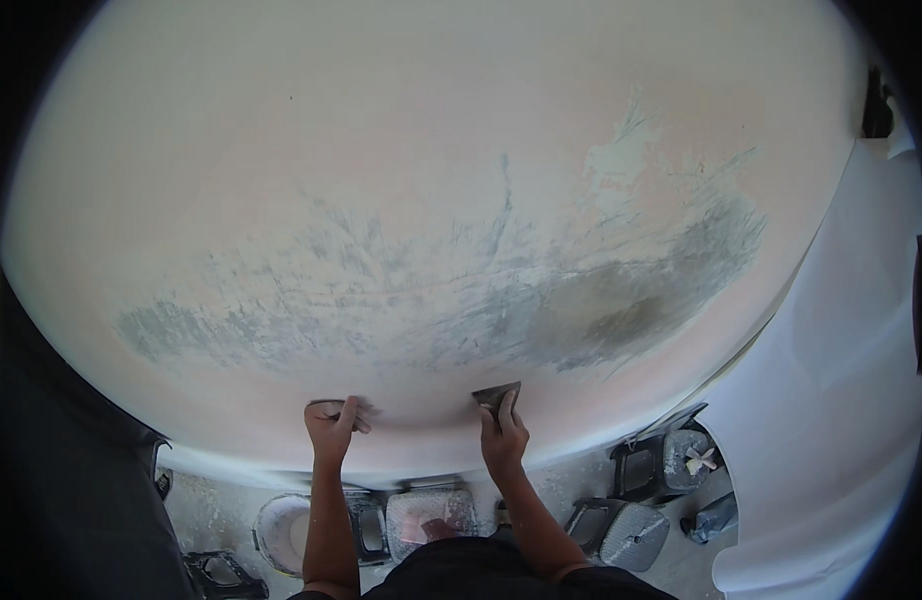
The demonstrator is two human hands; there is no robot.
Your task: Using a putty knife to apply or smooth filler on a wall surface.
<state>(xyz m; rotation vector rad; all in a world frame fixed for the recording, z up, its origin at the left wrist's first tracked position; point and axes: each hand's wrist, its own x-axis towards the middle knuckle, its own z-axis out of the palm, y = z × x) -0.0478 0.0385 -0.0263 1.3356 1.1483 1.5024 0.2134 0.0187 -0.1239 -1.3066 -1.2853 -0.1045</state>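
A large pale curved panel (pixel 431 60) fills most of the view, with pinkish areas and a streaky grey-green patch (pixel 621 310) of smeared filler across its lower half. My right hand (pixel 503 440) grips a dark, wedge-shaped scraper (pixel 497 395), its wide edge turned up toward the panel just below the grey patch. To its left, my left hand (pixel 330 430) is closed near the panel's lower part. A thin flat dark blade (pixel 326 403) shows at its fingers, partly hidden by them. Some of those fingers look blurred.
Below the panel's curved edge, a round white-smeared bucket (pixel 284 532) and several dark, spattered stools (pixel 621 530) stand on the floor. White sheeting (pixel 811 380) hangs at the right, dark cloth (pixel 61 430) at the left. A dark bag (pixel 714 520) lies near the stools.
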